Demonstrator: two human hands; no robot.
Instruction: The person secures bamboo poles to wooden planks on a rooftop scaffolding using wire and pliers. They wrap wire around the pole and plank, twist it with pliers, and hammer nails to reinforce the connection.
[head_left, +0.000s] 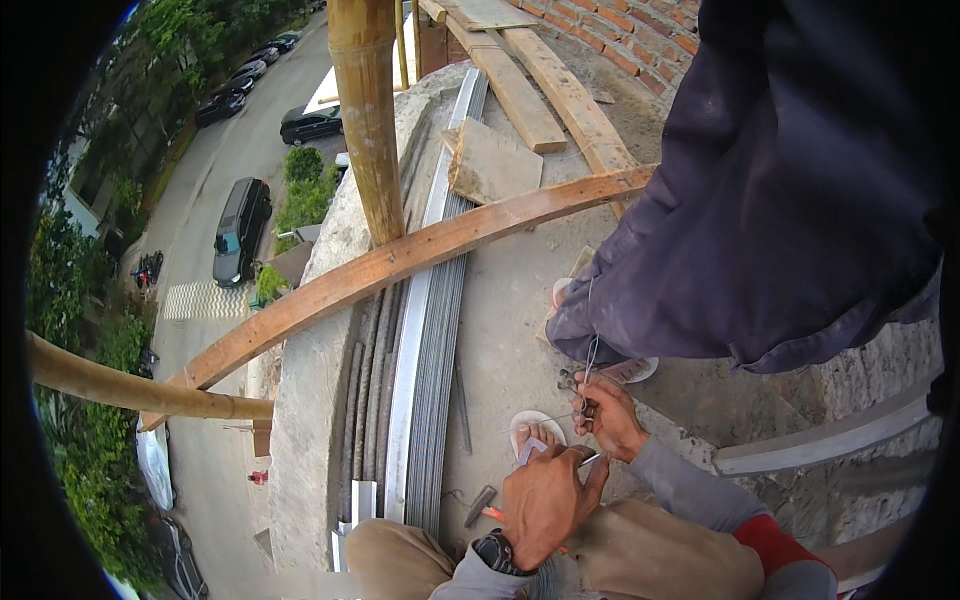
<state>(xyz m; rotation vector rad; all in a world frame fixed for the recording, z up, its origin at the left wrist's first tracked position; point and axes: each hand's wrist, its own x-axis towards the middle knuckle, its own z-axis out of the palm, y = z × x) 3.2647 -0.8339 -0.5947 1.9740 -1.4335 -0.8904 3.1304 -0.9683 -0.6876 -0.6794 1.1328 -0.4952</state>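
"What is worrying you here?"

"The wire (591,352). It is rising from the right hand (607,415), whose thumb and fingers are pinching it, and its upper stretch is running close by the other worker's dark trousers (780,220). I can't tell whether it is touching them."

"So what might be going wrong?"

"If that worker is shifting a leg, the cloth could be snagging the wire and jerking it out of the pinch. A springy end could also be scratching skin."

"And the left hand (545,500)?"

"It is bending inward, seemingly pinching a thin pale piece (592,460); I can't make out what that is. Both hands are working near each other, so a slip could be jabbing the right one."

"Is anything on the floor bothering you?"

"The hammer (480,507) is lying beside the left hand, where a foot could be catching it. And the ledge (315,420) is standing just past the metal strips (432,380): anything flicked over it could be dropping toward the road (200,390)."
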